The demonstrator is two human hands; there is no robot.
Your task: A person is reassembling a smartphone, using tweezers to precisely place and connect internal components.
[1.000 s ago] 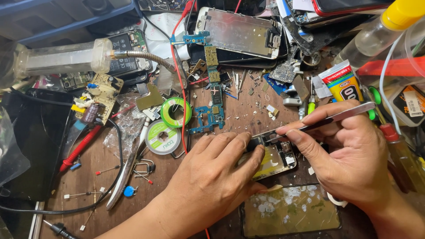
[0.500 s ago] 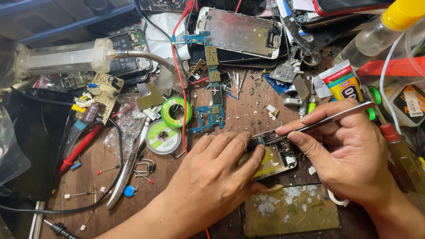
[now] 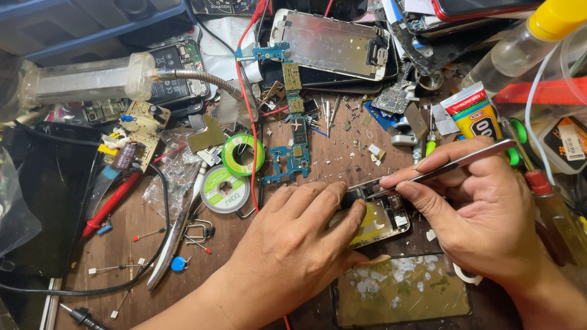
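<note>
1. The desk [image 3: 342, 156] was a scuffed brown wooden top, littered with screws, chips and loose parts almost edge to edge.
2. At the far left a dark flat panel [image 3: 49, 201] covered the desk's edge, with a clear cylinder [image 3: 85, 79] on a flexible metal hose lying above it.
3. Just right of that lay a beige circuit board [image 3: 137, 128], a red probe [image 3: 113, 201] and a black cable curving toward the near edge, beside metal tweezers [image 3: 177, 229] lying flat.
4. Two solder reels, one green [image 3: 243, 154] and one white [image 3: 224, 189], sat near a long blue phone board [image 3: 293, 131]; a red wire ran down between them.
5. The left hand [image 3: 293, 250] lay palm down, fingers spread, pressing the opened phone frame [image 3: 382, 217] against the desk at centre.
6. The bare strip of wood above the frame, up to the stripped phone chassis [image 3: 333, 43] at the back, was the only open patch, and it was dusted with debris.
7. The right hand [image 3: 483, 214] pinched slim tweezers [image 3: 455, 164] between thumb and fingers, tips touching the frame's upper edge.
8. A smeared glass panel [image 3: 400, 290] lay below the frame at the near edge.
9. The right side was crowded: a glue tube [image 3: 477, 116], a clear bottle with yellow cap [image 3: 526, 43] and a red-topped bottle [image 3: 559, 214] stood close behind the right hand.
</note>
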